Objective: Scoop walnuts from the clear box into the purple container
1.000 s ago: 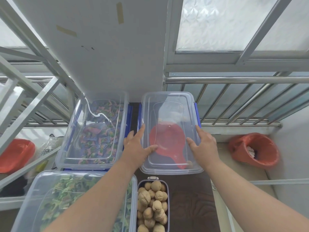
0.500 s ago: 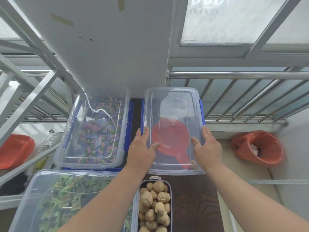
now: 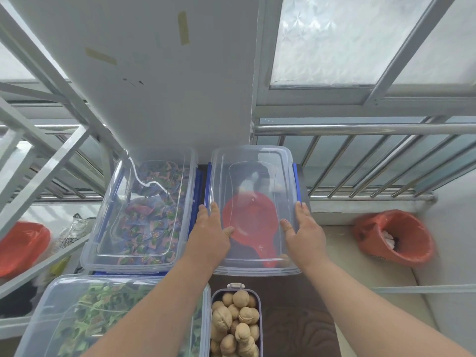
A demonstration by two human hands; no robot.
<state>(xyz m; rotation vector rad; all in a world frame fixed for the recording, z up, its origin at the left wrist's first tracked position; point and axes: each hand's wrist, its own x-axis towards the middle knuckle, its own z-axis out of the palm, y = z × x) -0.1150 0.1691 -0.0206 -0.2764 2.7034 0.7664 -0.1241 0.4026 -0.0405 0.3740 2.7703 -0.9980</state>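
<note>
The clear box (image 3: 253, 157) stands at the back of the dark table with its transparent lid on. Through the lid I see a red scoop (image 3: 251, 222) lying inside, and a walnut (image 3: 284, 258) shows at the near right corner. My left hand (image 3: 208, 233) holds the lid's left edge, fingers along the side and thumb on top. My right hand (image 3: 305, 231) holds the right edge the same way. The purple container (image 3: 260, 313) sits in front of the box, uncovered and piled with walnuts (image 3: 233, 323).
A lidded clear box of blue-wrapped sweets (image 3: 144, 210) stands to the left, and one of green-wrapped sweets (image 3: 90, 313) stands nearer. An orange-lined bin (image 3: 396, 235) is on the right. A metal railing (image 3: 360, 128) and a white wall rise behind.
Both hands have slid outward from the top of the lid to its side edges. The view has tilted slightly.
</note>
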